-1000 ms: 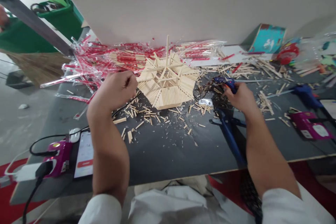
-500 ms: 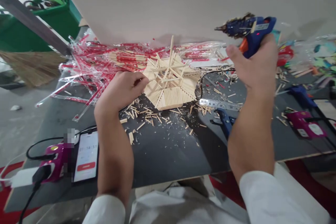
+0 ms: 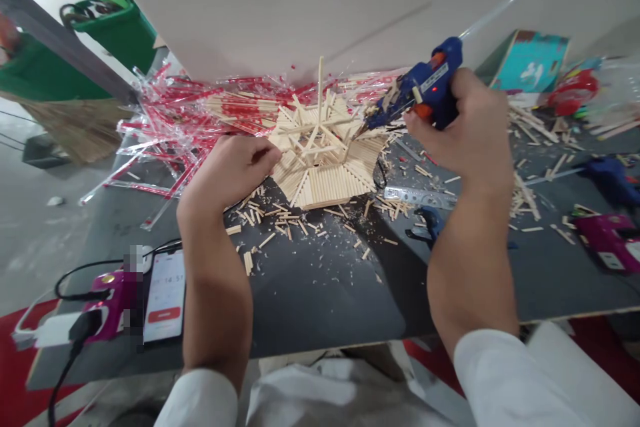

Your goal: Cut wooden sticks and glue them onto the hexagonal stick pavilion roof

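A many-sided structure of thin wooden sticks lies on the dark table, with crossed sticks in its middle and one stick standing upright. My left hand is at its left edge, thumb and curled fingers closed there; the fingertips are partly hidden. In my right hand is a blue hot glue gun with an orange trigger. Its nozzle points down and left at the right part of the crossed sticks, apparently touching or very close. A clear glue stick juts from the gun's back.
Red-and-clear plastic wrappers heap behind and left. Stick offcuts litter the table. A metal ruler, a second blue tool, a phone and purple power strips lie around. Green bins stand beyond the left edge.
My right hand has brought the glue gun left and down, tilting its nozzle onto the stick structure. My left hand stays at the structure's left edge. The view has shifted slightly.
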A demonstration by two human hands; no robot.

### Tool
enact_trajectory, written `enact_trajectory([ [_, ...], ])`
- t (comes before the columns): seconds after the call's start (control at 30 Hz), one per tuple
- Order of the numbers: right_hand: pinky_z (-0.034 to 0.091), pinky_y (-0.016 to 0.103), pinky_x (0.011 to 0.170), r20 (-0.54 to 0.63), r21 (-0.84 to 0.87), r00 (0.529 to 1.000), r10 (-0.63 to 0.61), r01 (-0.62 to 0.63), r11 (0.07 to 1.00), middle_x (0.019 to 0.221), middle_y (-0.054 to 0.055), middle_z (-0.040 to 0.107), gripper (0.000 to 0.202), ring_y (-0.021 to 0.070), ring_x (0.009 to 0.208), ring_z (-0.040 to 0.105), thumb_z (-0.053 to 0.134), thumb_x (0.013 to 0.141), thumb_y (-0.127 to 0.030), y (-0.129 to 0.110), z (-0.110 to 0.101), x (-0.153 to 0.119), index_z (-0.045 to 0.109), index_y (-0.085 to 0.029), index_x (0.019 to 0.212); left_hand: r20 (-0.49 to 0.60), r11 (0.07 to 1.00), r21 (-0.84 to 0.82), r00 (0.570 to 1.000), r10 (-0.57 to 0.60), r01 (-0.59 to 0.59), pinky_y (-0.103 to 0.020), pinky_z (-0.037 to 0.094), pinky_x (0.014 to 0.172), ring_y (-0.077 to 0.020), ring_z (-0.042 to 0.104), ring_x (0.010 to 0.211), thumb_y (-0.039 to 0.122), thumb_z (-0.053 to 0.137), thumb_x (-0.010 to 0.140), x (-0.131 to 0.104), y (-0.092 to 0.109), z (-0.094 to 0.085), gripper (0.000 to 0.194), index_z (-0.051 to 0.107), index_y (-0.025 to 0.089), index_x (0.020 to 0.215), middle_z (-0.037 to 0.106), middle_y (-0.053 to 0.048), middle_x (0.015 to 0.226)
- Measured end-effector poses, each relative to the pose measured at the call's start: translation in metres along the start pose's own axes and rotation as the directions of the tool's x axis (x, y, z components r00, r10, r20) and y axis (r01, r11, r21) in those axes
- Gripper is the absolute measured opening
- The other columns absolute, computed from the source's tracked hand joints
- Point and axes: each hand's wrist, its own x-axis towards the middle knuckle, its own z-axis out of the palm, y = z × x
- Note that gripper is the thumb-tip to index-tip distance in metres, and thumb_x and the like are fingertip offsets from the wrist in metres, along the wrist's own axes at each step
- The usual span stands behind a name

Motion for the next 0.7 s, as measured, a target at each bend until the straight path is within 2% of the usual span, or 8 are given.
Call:
enact_trajectory([
  [0.13,0.033,0.028,0.06,-0.006,0.023,1.0,-0.023,0.023,0.999,0.07,-0.004,0.051,0.021,0.0118,0.061,0.041,0.068,0.081,-0.031,0.0003,0.0001,-0.0009,0.05,-0.023,0.088,0.009,0.998,0.053,1.0,-0.027,0.026,-0.029,0.038,0.062,-0.0131,0.052,0.059,0.04,0.05,0.097,-0.0004,0.0005,0.0009,0.034,0.072,0.018,0.084,0.07,-0.003,0.071],
  [0.3,0.034,0.031,0.059,0.018,-0.001,1.0,-0.001,0.001,1.0,0.068,-0.002,0.052,0.029,0.0157,0.058,0.042,0.07,0.077,-0.027,-0.0008,-0.001,0.0008,0.041,-0.027,0.083,0.013,0.995,0.087,0.999,-0.045,0.043,-0.03,0.039,0.065,-0.0146,0.056,0.062,0.042,0.047,0.098,0.0005,0.0014,0.0016,0.036,0.072,0.019,0.085,0.072,-0.004,0.075],
  [0.5,0.036,0.032,0.06,0.104,-0.083,0.994,0.031,-0.023,0.996,0.074,0.002,0.061,0.018,0.0178,0.06,0.046,0.068,0.082,-0.03,-0.006,-0.0032,0.0006,0.052,-0.026,0.089,0.005,0.997,0.069,0.999,-0.043,0.043,-0.031,0.041,0.066,-0.0152,0.058,0.064,0.041,0.049,0.097,0.0009,0.0019,0.0024,0.033,0.072,0.019,0.085,0.074,-0.004,0.078],
  [0.7,0.037,0.032,0.064,0.136,-0.1,0.99,0.046,-0.033,0.994,0.079,0.005,0.065,0.017,0.0183,0.065,0.05,0.068,0.085,-0.031,-0.0093,-0.0002,-0.0003,0.059,-0.024,0.096,0.009,0.997,0.06,0.999,-0.042,0.041,-0.031,0.042,0.068,-0.0159,0.059,0.065,0.04,0.05,0.096,-0.0003,0.002,0.0026,0.033,0.073,0.019,0.086,0.074,-0.004,0.077],
])
